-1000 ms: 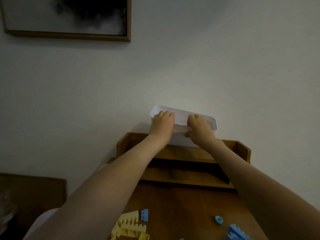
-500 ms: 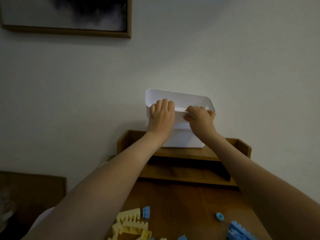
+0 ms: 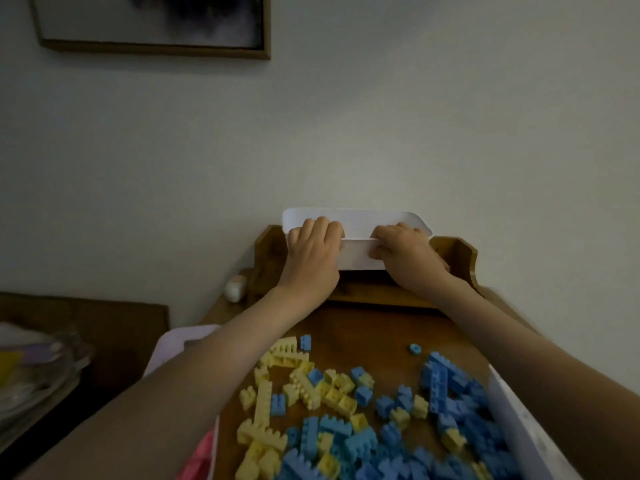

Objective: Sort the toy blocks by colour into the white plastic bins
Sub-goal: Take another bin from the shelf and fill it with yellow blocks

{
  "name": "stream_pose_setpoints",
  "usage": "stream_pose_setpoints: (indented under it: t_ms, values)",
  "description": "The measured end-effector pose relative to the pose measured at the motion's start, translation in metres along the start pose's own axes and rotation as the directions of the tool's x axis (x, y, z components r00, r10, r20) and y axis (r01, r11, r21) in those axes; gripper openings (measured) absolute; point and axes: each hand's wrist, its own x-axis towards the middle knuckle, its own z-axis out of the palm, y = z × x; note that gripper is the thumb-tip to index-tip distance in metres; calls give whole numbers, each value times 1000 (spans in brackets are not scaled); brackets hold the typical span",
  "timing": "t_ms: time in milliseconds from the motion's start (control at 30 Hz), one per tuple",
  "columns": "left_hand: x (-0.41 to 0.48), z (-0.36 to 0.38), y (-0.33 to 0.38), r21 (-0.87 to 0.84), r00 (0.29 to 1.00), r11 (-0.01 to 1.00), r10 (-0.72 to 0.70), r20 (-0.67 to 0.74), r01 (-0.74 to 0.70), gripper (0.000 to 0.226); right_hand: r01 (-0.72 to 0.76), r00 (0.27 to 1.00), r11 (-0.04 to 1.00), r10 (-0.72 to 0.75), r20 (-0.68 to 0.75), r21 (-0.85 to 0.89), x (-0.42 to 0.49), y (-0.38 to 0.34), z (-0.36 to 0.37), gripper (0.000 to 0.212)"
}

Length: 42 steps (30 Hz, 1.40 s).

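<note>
You're clamping left hand (image 3: pixel 311 252) and right hand (image 3: pixel 407 254) over the near rim of the white bin (image 3: pixel 356 221) at the shelf (image 3: pixel 457 252) — two grips for balance — with the blocks (image 3: pixel 346 410) lying mixed on the tabletop (image 3: pixel 363 329).

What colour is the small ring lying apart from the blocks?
The ring is blue; head view shows it best.

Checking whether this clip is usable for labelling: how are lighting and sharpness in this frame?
Head view: dim, flat light, no glare; the white bin and the left hand and right hand gripping its rim are fairly sharp at centre; the toy blocks blur and smear toward the lower right; wide-angle stretch skews the picture frame at top left.
</note>
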Motion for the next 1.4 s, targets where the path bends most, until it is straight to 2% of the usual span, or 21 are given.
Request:
stream_pose_setpoints:
  t_ms: [100,200,333,400,433,500,533,567,600,667,700,733,833,967,1100,1167,1300,1400]
  values:
    - [-18,-7,6,-59,972,998,-11,234,26,16,-90,982,996,90,168,-9,-18,-6,1,15]
    - [-26,-5,8,-122,899,990,-9,438,69,27,-109,941,993,119,318,-50,-32,-7,4,26]
    - [-33,1,14,-145,795,978,-29,606,146,30,-89,873,987,143,467,-137,-45,-2,7,41]
    - [-35,7,17,-126,773,978,-53,632,169,30,-65,895,985,129,427,-161,-50,5,14,38]
    - [-36,10,17,-111,765,977,-68,641,180,32,-65,927,982,125,353,-178,-52,11,18,35]
    - [-38,16,17,-88,741,975,-96,664,205,35,-154,970,970,185,160,-189,-58,23,26,29]
    - [-39,20,16,-81,729,974,-102,677,212,35,-219,964,958,242,107,-187,-61,29,29,29]
    - [-41,22,16,-74,715,974,-104,691,212,35,-284,942,941,310,127,-184,-64,34,32,32]
    - [-43,25,16,-68,701,976,-99,706,206,35,-340,899,923,375,227,-182,-66,38,36,37]
    - [-47,27,17,-52,680,982,-86,728,180,36,-357,747,907,421,515,-224,-68,43,44,51]
    - [-48,29,17,-46,677,984,-83,731,171,35,-342,689,908,418,592,-243,-68,44,47,57]
    - [-50,29,17,-38,679,984,-90,729,171,34,-344,678,910,411,609,-232,-68,44,50,61]
    - [-51,29,15,1,685,979,-142,714,202,33,-459,714,881,442,543,-113,-65,44,53,70]
    - [-51,31,10,-2,678,970,-170,715,244,37,-522,599,827,530,600,-211,-64,43,56,86]
    - [-51,36,7,-43,655,954,-171,736,297,40,-542,575,807,561,596,-236,-65,46,67,88]
    - [-51,38,6,-67,648,949,-157,745,307,39,-562,559,794,570,603,-230,-65,51,70,83]
    - [-50,39,5,-100,654,941,-145,743,323,37,-627,508,757,577,639,-185,-61,59,69,58]
    - [-50,42,4,-102,649,936,-152,746,337,35,-659,467,731,582,666,-176,-60,60,68,50]
